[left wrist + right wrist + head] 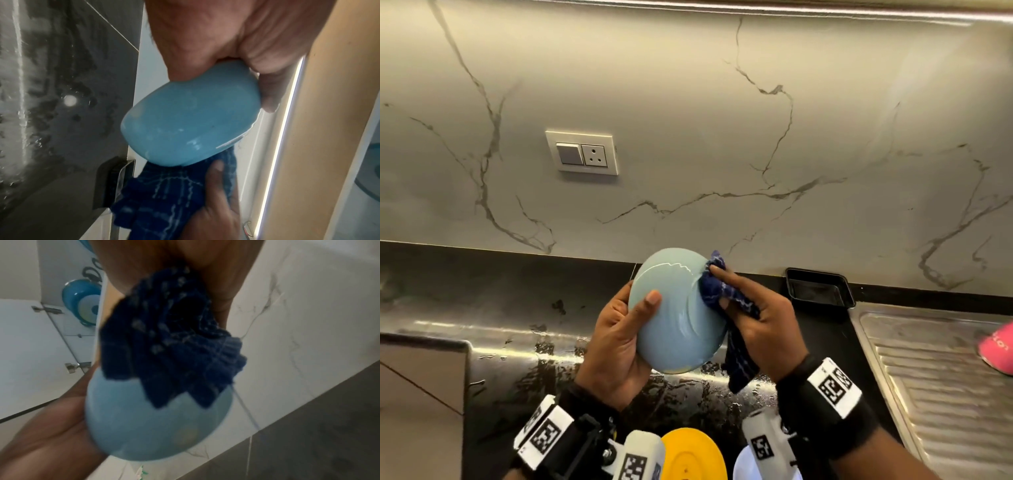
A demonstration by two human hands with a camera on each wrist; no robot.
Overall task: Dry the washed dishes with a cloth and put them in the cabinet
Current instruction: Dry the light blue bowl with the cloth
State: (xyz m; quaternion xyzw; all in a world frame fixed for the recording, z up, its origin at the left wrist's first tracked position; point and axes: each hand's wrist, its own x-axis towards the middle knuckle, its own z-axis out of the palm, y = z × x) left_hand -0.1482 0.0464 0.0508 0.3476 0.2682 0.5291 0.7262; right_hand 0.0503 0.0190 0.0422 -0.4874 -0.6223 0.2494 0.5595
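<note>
A light blue bowl (674, 315) is held above the wet black counter, its inside turned toward me. My left hand (619, 335) grips its left rim, thumb inside and fingers behind. My right hand (753, 315) holds a dark blue checked cloth (717, 289) bunched against the bowl's right rim, with the forefinger lying on top of the cloth. The left wrist view shows the bowl (191, 120) from outside, with the cloth (164, 194) under it. From the right wrist, the cloth (174, 340) drapes over the bowl (154, 418).
A black rectangular tray (818, 287) sits on the counter (500, 284) by the marbled wall. A steel draining board (935, 370) lies at right, with a pink object (996, 346) on it. A yellow dish (695, 455) and a white one (743, 466) lie at the bottom edge. A switch and socket plate (582, 153) is on the wall.
</note>
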